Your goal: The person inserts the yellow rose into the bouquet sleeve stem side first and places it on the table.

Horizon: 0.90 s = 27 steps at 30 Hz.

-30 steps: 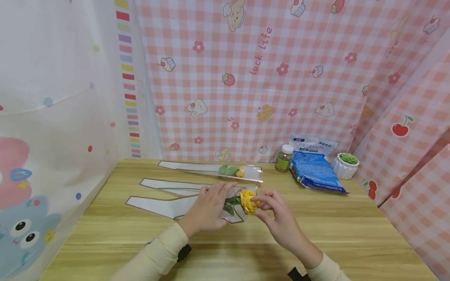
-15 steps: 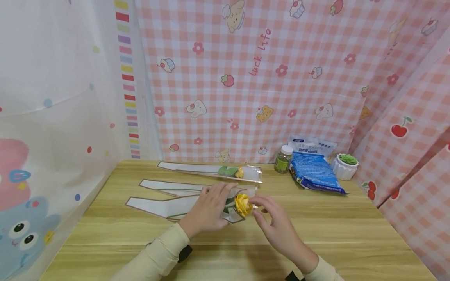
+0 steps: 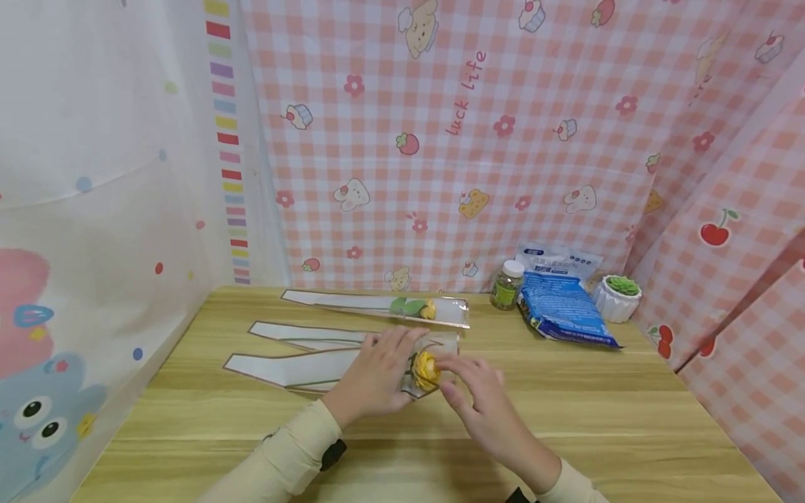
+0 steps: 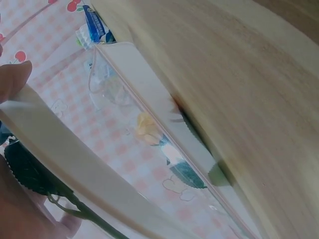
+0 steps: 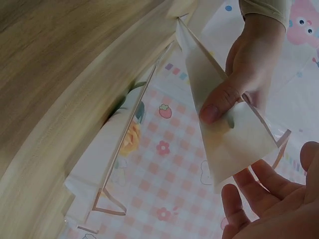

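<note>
A yellow artificial rose (image 3: 427, 370) lies with its bloom inside the wide mouth of a white-backed clear flower sleeve (image 3: 277, 367). My left hand (image 3: 380, 370) grips this sleeve near its wide end, thumb on the white back in the right wrist view. Green leaves (image 4: 30, 167) and a stem show beside the left hand's fingers. At the mouth my right hand (image 3: 487, 405) touches the bloom with its fingertips, thumb held apart from them. In the right wrist view the sleeve's white back (image 5: 234, 144) hides the bloom, and the right hand's fingers (image 5: 256, 186) are at its edge.
Just behind lies another sleeve (image 3: 302, 335) with a green stem, its wide end partly behind the left hand. Farther back is a sleeve (image 3: 358, 300) holding a yellow rose. A jar (image 3: 506, 286), a blue bag (image 3: 562, 304) and a potted succulent (image 3: 619, 297) stand at back right.
The rose has slid left, deeper into the sleeve, its bloom passing from outside to inside the mouth. My right hand has followed it leftward; the left hand has stayed in place.
</note>
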Each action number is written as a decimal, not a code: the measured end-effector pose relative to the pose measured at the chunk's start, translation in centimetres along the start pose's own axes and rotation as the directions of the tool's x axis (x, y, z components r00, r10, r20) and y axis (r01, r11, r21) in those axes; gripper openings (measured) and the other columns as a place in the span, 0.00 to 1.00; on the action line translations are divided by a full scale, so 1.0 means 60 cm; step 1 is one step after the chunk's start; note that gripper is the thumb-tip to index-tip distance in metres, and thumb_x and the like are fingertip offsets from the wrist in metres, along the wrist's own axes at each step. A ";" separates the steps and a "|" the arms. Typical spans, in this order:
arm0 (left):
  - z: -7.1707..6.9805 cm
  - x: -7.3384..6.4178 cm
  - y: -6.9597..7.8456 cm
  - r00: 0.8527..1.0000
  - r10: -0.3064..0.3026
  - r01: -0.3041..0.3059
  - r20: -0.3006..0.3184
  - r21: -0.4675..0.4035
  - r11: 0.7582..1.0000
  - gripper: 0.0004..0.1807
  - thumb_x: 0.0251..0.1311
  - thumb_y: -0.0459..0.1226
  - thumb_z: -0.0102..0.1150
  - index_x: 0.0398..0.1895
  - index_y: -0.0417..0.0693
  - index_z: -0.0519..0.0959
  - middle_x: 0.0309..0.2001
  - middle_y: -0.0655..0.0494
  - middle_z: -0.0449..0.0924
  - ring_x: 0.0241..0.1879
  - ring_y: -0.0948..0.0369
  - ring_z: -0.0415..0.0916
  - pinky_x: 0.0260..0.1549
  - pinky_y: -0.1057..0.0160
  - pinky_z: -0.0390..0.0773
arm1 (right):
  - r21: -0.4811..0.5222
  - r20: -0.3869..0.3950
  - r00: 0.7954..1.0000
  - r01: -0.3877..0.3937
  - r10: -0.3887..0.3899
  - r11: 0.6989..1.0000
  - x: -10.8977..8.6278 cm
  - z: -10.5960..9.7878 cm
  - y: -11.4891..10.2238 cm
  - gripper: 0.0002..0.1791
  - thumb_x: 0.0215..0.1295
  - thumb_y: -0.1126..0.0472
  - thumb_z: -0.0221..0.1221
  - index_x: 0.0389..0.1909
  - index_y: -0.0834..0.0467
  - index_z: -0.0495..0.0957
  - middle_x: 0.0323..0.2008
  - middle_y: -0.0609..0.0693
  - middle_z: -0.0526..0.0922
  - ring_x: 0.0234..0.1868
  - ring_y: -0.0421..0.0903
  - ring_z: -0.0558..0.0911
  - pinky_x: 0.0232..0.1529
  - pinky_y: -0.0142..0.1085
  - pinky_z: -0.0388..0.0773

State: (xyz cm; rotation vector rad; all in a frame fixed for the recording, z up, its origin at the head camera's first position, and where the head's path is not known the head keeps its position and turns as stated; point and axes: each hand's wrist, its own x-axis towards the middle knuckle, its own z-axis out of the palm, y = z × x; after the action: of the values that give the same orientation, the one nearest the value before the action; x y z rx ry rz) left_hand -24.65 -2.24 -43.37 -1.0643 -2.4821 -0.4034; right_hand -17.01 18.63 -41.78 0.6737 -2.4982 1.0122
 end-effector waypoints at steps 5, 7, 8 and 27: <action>-0.001 0.000 0.004 1.000 0.005 -0.005 0.002 0.004 1.000 0.54 0.42 0.51 0.79 0.72 0.51 0.60 0.56 0.54 0.73 0.56 0.56 0.71 0.47 0.52 0.70 | -0.019 0.023 0.999 -0.027 0.028 0.999 0.000 0.003 -0.004 0.18 0.71 0.56 0.61 0.60 0.52 0.79 0.56 0.43 0.82 0.56 0.45 0.73 0.53 0.49 0.58; -0.001 0.001 0.005 1.000 0.004 -0.004 0.008 0.006 1.000 0.53 0.43 0.52 0.78 0.72 0.51 0.60 0.57 0.53 0.72 0.56 0.56 0.71 0.46 0.53 0.69 | -0.026 0.023 0.999 -0.033 0.034 0.999 0.000 0.006 -0.005 0.18 0.71 0.55 0.61 0.59 0.52 0.79 0.55 0.42 0.82 0.55 0.44 0.73 0.53 0.49 0.61; 0.000 0.001 0.005 1.000 0.004 -0.005 0.012 0.009 1.000 0.53 0.44 0.52 0.78 0.73 0.51 0.60 0.57 0.53 0.72 0.56 0.56 0.70 0.46 0.54 0.69 | -0.029 0.021 0.999 -0.036 0.036 0.999 0.001 0.007 -0.006 0.17 0.71 0.55 0.62 0.58 0.52 0.80 0.55 0.42 0.82 0.55 0.44 0.74 0.54 0.49 0.63; 0.004 0.005 0.014 0.998 0.035 -0.036 0.042 0.017 0.999 0.55 0.42 0.49 0.81 0.72 0.50 0.58 0.62 0.53 0.71 0.62 0.56 0.67 0.51 0.50 0.70 | 0.007 -0.006 1.000 0.001 -0.001 1.000 0.005 0.032 -0.013 0.14 0.58 0.56 0.72 0.41 0.53 0.79 0.37 0.39 0.81 0.42 0.40 0.77 0.49 0.45 0.65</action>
State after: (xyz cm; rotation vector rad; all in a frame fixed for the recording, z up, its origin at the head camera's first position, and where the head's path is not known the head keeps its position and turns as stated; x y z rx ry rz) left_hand -24.28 -1.40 -43.35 -1.1190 -2.4949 -0.3508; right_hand -17.08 16.67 -42.53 0.6730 -2.4901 1.0209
